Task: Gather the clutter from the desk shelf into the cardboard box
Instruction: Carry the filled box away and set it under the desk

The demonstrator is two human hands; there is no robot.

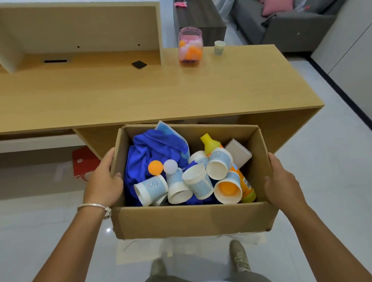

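Note:
An open cardboard box [190, 220] hangs in front of the desk, off the floor. My left hand [104, 178] grips its left wall and my right hand [281, 179] presses its right wall. Inside lie a blue cloth [151, 148], several paper cups [196, 181], an orange ball [155, 167], a white ball [170, 166], a yellow-orange bottle [210, 143] and a grey block [237, 151]. One cup holds another orange ball [227, 188]. On the desk [115, 95] stand a pink jar [190, 45] of balls and one paper cup [219, 47].
The desk shelf unit [73, 28] rises at the back left, with a small black square [138, 64] at its base. A red box [84, 162] lies on the floor under the desk. A dark table [199, 18] and grey sofa [286, 23] stand beyond. My feet are below the box.

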